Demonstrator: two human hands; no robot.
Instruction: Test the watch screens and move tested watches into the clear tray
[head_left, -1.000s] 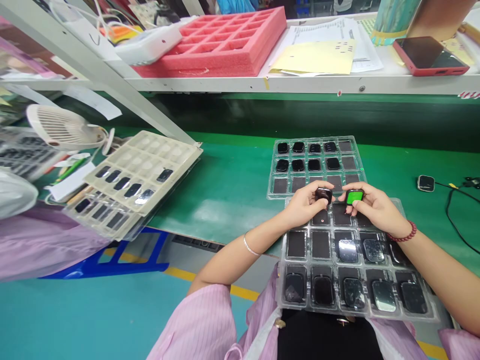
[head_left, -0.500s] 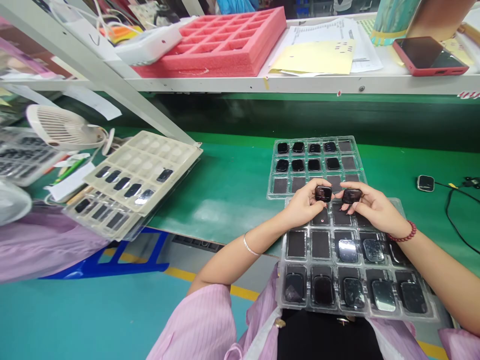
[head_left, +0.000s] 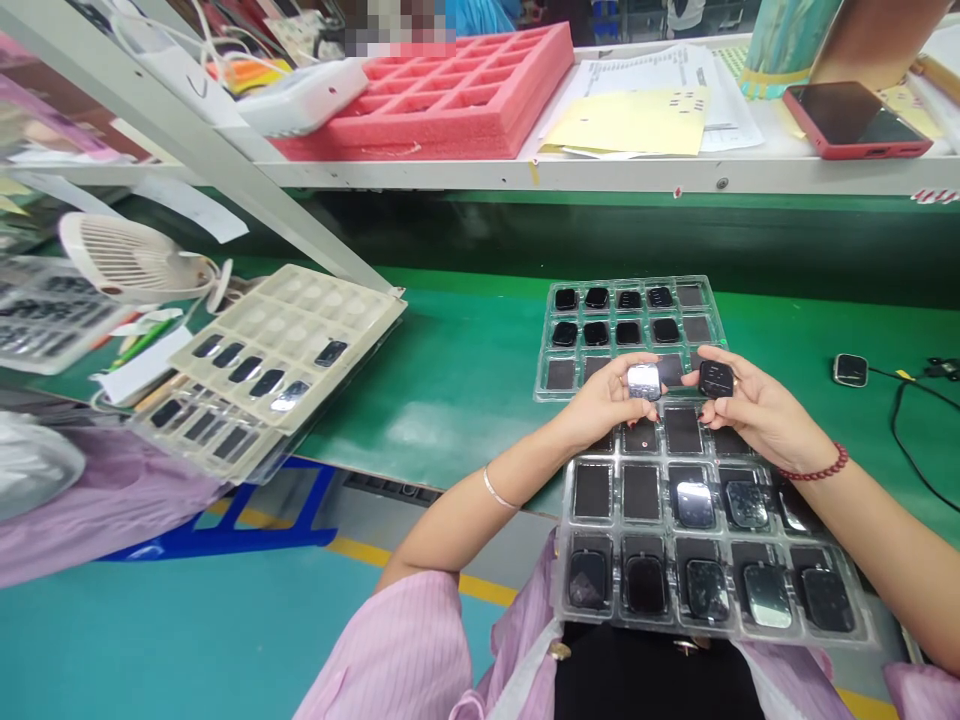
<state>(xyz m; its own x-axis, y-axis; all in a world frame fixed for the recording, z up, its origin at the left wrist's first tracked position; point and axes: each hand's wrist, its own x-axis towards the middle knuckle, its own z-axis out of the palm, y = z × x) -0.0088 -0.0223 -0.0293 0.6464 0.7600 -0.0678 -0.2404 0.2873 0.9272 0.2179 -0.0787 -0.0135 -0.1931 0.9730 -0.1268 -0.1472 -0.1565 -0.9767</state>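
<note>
Quick one from the line: my left grip (head_left: pixel 600 402) has its fingers pinched on a glossy silver rounded-square piece (head_left: pixel 643 381), and my right grip (head_left: pixel 757 408) is clamped the same way on a matte black rounded-square piece (head_left: pixel 716 379). Both pieces sit at my fingertips, out ahead of my palms, with only a small gap between them, so each one is nearest the hand holding it. The silver one's long axis seems to run roughly away from me, but the black one is so close to square that I can't really call its axis. Right under both grips is a large clear plastic blister tray (head_left: pixel 561 600) of dark and shiny pieces, with a smaller clear plastic blister tray (head_left: pixel 541 350) just beyond, both on a green-topped bench (head_left: pixel 450 425). Past that, a white shelf (head_left: pixel 600 176) holds a pink foam tray (head_left: pixel 420 146) and printed papers (head_left: pixel 637 72), but I can't read any brand or writing anywhere.
</note>
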